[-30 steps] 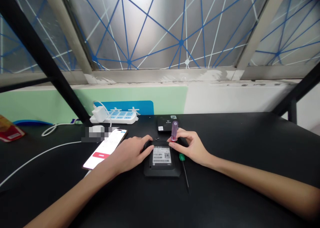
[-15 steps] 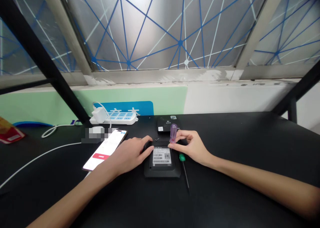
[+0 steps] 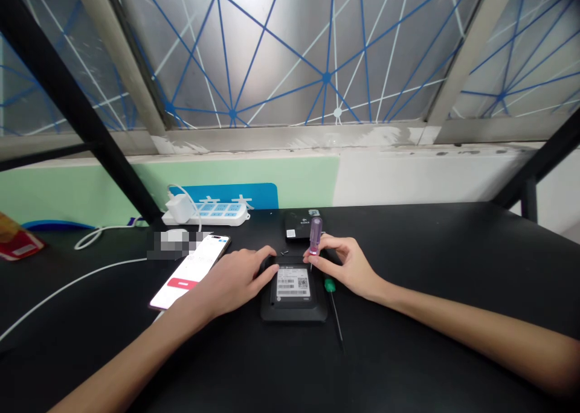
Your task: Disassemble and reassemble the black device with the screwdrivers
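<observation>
A black square device [image 3: 294, 307] with a white label lies flat on the black table [image 3: 430, 268]. My left hand [image 3: 233, 280] rests on its left far corner, fingers pressed against the casing. My right hand [image 3: 347, 265] pinches a purple-handled screwdriver [image 3: 315, 234], held upright with its tip at the device's far right corner. A green-handled screwdriver [image 3: 334, 307] lies on the table just right of the device. A small loose screw [image 3: 283, 252] sits beyond the device's far edge.
A phone [image 3: 193, 268] with a lit screen lies left of my left hand. Behind are a white power strip [image 3: 212, 212] with a charger, white cables [image 3: 67, 283], and a second black box [image 3: 296, 226]. A red packet [image 3: 16, 236] lies far left.
The purple screwdriver dipped slightly lower and straighter half a second ago and has risen a little again; my right fingers shifted on its handle. My left hand stayed put.
</observation>
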`<state>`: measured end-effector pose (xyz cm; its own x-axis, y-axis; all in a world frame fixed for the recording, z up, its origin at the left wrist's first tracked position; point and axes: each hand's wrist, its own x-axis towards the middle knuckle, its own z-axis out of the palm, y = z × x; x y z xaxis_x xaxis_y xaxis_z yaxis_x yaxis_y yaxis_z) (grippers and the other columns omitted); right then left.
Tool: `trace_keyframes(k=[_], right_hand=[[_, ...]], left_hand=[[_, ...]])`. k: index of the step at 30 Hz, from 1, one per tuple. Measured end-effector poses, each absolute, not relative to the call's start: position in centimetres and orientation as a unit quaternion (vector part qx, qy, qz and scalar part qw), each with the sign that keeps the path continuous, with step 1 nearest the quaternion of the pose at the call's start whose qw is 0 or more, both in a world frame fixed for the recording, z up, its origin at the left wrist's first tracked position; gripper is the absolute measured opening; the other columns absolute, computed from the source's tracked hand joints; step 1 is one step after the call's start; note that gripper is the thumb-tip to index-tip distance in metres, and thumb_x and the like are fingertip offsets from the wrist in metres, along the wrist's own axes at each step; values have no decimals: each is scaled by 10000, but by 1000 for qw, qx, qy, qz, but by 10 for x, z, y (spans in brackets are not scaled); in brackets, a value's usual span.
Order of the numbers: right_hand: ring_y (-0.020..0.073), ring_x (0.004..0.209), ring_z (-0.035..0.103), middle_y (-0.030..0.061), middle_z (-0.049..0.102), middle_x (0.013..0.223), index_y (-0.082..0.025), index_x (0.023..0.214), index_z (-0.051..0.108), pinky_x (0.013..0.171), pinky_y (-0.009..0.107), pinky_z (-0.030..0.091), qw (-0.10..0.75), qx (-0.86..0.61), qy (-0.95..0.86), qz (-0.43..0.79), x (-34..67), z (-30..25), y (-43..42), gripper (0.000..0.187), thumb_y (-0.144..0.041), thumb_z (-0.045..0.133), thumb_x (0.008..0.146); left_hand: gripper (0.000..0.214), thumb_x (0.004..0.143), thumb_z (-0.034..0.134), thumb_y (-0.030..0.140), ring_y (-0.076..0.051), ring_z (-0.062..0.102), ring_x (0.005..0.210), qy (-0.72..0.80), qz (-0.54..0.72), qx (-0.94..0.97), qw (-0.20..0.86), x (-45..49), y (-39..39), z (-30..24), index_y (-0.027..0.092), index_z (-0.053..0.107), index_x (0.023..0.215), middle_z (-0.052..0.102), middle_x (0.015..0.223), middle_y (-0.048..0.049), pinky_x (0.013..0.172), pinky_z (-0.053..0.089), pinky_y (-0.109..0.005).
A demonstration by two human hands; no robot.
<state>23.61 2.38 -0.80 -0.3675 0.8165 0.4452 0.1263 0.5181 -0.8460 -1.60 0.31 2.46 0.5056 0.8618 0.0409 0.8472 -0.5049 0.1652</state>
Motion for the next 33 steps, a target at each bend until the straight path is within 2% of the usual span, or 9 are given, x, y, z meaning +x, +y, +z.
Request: trace_keyframes(k=[4, 11, 18, 26, 33], right_hand=[[237, 845, 654, 66, 711, 830, -211, 792, 730, 856, 443, 517, 469, -330, -736, 359, 235, -10, 25, 184, -391, 717, 828], [199, 730, 662, 32, 695, 735, -192, 740, 675, 751, 364, 537, 466, -359, -706, 394, 234, -12, 27, 215, -373, 791, 748], [210, 751, 674, 50, 729, 759, -194, 779, 685, 784, 389, 540, 452, -332, -726, 398, 234, -5, 23, 246, -434, 697, 831], [204, 758, 648, 36, 697, 772, -202, 789, 674, 771, 377, 533, 455, -335, -747, 352, 233, -11, 24, 194, -388, 698, 835], [189, 736, 621, 41, 681, 773, -200, 771, 653, 719, 343, 499, 431, -299, -819, 232, 242, -10, 33, 164, -340, 689, 850]], left_hand=[[417, 1010, 307, 473, -196, 586, 627, 490, 65, 867, 63, -16, 3, 25, 200, 562, 1196, 608, 680, -12, 610, 392, -297], [401, 1015, 307, 470, -207, 589, 642, 499, 51, 863, 59, -14, 3, 26, 210, 548, 1202, 605, 678, -8, 633, 397, -308], [396, 1013, 310, 462, -201, 595, 634, 495, 54, 866, 50, -14, 2, 28, 203, 557, 1185, 608, 679, -10, 603, 390, -288], [412, 1014, 302, 474, -202, 595, 620, 492, 61, 867, 54, -16, 3, 25, 209, 553, 1205, 610, 666, -4, 630, 405, -300], [407, 1014, 307, 487, -209, 596, 641, 498, 53, 864, 63, -15, 3, 26, 223, 546, 1212, 621, 703, -11, 621, 384, -298]])
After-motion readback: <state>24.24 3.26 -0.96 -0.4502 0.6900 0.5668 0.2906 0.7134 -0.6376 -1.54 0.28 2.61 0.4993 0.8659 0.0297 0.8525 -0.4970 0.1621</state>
